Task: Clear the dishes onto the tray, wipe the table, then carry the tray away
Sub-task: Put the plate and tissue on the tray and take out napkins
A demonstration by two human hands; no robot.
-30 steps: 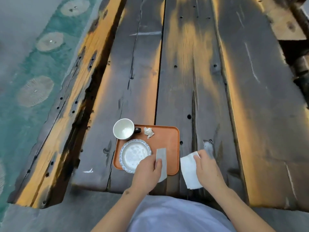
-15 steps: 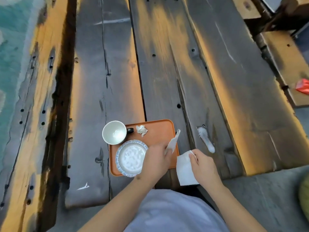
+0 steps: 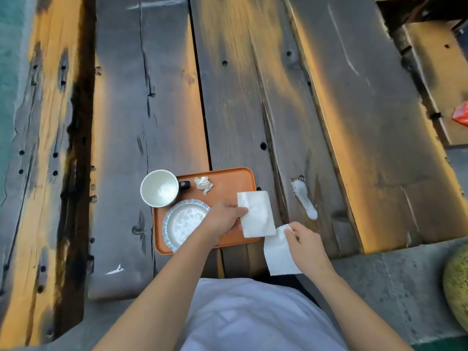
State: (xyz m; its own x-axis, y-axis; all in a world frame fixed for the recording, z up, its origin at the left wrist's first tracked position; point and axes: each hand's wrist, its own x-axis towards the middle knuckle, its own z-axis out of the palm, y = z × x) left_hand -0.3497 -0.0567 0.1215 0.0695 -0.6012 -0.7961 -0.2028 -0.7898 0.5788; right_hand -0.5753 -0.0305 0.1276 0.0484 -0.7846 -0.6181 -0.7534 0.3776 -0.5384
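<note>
**Two napkins in hand, spill waiting beside the tray**

Left hand (image 3: 222,219): thumb and fingers pinch the near-left edge of a flat white folded paper napkin (image 3: 257,214), held over the right edge of the orange rectangular plastic tray (image 3: 228,178). Right hand (image 3: 304,241): fingers curled on the top corner of a second white paper napkin (image 3: 279,254), which hangs off the front edge of the dark weathered plank bench (image 3: 152,97), just right of the tray's near corner.

On the tray: white paper cup (image 3: 160,187) overhanging its far-left corner, blue-rimmed white plate (image 3: 183,224) at its near left, small crumpled white wrapper (image 3: 203,184) near its far edge. Dishes look cleared; wiping is the step in hand.

White streak of spill (image 3: 305,200) lies on the bench right of the tray, apart from it.

To do it well, as I judge: lay a napkin flat over the streak, press, draw toward the front edge in one pass so liquid stays out of the plank gaps; fold soiled side inward, then drop it on the tray.

Writing: a small black tab (image 3: 184,184) beside the cup carries pale marks, too small to read. No brand legible anywhere.
</note>
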